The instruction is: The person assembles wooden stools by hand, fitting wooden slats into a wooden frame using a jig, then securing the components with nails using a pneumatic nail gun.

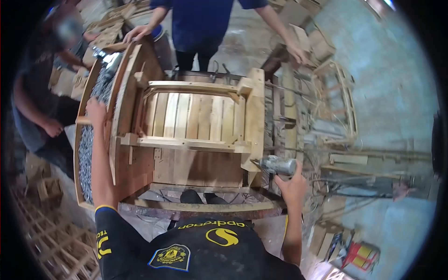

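My right hand (292, 185) is wrapped round a silver power screwdriver (277, 165). Its bit points left, at the near right corner of a slatted wooden frame (189, 143). On the left, my left hand (96, 111) is over a long wooden tray (78, 154) full of grey screws (86, 161). The fingers look curled together beside the tray's divider; whatever they pinch is too small to make out. The wooden frame lies between two upright wooden boards, with pale slats (196, 116) across its middle.
Opposite me stands a person in a blue shirt (200, 23), one hand (137, 33) on the left board's far end. Another person (42, 102) is at the left. A bench edge (205, 211) runs before me. Wooden frames (347, 102) lean at the right wall.
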The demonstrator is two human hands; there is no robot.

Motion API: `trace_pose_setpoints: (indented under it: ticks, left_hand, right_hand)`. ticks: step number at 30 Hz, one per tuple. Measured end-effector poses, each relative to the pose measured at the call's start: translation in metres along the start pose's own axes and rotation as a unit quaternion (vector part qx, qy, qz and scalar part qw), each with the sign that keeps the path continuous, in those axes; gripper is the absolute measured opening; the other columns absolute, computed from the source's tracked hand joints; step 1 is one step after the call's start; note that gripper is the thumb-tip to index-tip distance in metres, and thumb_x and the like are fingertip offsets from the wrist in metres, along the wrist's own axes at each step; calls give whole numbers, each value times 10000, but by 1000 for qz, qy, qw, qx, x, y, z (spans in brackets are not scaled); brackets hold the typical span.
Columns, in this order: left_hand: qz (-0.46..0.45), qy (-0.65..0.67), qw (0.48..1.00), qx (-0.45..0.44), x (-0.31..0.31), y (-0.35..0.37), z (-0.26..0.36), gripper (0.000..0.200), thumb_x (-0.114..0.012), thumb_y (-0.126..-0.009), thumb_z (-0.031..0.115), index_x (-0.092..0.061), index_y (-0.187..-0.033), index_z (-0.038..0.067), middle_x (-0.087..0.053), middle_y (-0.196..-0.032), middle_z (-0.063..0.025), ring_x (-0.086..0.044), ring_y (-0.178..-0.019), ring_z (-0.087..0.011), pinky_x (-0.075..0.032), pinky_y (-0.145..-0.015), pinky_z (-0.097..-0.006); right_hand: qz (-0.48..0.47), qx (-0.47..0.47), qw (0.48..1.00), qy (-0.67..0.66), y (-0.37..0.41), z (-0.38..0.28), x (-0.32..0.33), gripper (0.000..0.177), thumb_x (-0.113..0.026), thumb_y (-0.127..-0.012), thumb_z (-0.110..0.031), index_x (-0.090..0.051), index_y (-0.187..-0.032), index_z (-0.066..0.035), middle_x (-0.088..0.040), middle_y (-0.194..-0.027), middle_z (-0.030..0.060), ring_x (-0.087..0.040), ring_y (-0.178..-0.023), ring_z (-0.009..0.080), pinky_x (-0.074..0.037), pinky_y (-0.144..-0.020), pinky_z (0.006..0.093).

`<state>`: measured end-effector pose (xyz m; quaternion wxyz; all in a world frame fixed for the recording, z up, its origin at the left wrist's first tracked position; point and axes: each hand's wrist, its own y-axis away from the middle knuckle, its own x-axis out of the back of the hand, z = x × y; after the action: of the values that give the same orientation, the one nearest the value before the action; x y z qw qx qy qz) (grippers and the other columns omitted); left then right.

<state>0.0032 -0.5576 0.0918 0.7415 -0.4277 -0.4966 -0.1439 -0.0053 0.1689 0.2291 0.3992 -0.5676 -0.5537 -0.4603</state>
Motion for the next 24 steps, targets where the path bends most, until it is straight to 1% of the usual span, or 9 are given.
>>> trace_pose_setpoints:
  ticks: [3,8,9,12,15,18,21,23,24]
  left_hand:
    - [23,-39,999,28,9,6,13,317,-541,-820,197,-611,-1097,60,-600,-1109,-213,-567,-1021,-414,-450,-908,-497]
    - [4,-20,997,73,19,0,26,334,-540,-818,207,-598,-1088,18,-605,-1107,-217,-566,-1025,-411,-451,-908,-493]
    - [3,-11,996,84,22,5,27,338,-540,-818,209,-596,-1088,13,-606,-1109,-219,-565,-1027,-410,-450,-909,-491]
    - [4,-9,995,99,20,5,27,356,-547,-814,216,-593,-1104,14,-610,-1122,-222,-565,-1037,-408,-447,-916,-484]
    - [0,17,993,120,20,3,25,343,-572,-812,236,-619,-1063,7,-643,-1071,-218,-591,-1012,-395,-458,-908,-470]
    - [18,36,991,130,27,3,31,326,-587,-814,251,-647,-998,-11,-668,-1007,-218,-624,-961,-385,-476,-876,-461]
    - [25,68,991,114,31,3,35,339,-595,-813,262,-658,-985,-23,-669,-971,-232,-637,-928,-387,-484,-850,-454]
    - [6,39,994,98,15,-2,15,319,-595,-819,265,-672,-979,1,-677,-961,-218,-651,-910,-370,-493,-825,-449]
    - [-32,43,994,95,8,-3,2,296,-598,-829,272,-691,-977,33,-692,-957,-186,-664,-908,-345,-503,-801,-440]
  right_hand:
    - [8,1,1000,-3,6,0,1,754,-788,-661,-314,-445,-1314,-154,-679,-892,211,-645,-851,424,-501,-736,493]
    - [-11,-25,1000,-8,10,-2,13,754,-783,-679,-304,-417,-1321,-155,-682,-893,211,-651,-859,414,-506,-738,484]
    - [-27,-42,998,24,10,-2,14,745,-780,-690,-298,-410,-1318,-149,-684,-895,210,-654,-866,411,-506,-744,478]
    - [-6,-21,1000,17,13,-9,12,729,-782,-706,-303,-414,-1310,-126,-685,-900,208,-653,-857,414,-500,-738,481]
    - [-51,14,996,72,13,-20,-9,702,-782,-728,-282,-415,-1301,-109,-678,-922,218,-645,-857,426,-493,-726,490]
    - [-38,74,997,-5,19,-24,-14,713,-789,-734,-265,-411,-1315,-100,-669,-961,231,-632,-885,452,-485,-732,498]
    - [-24,46,997,-59,19,-16,-18,674,-775,-753,-249,-416,-1297,-80,-659,-986,240,-626,-890,453,-489,-737,496]
    - [-9,15,997,-69,19,-8,-20,674,-770,-755,-256,-415,-1295,-64,-658,-988,244,-626,-892,449,-493,-751,491]
    - [-9,28,997,-73,16,-5,-22,676,-765,-757,-256,-415,-1302,-60,-652,-1013,238,-624,-917,440,-491,-753,483]
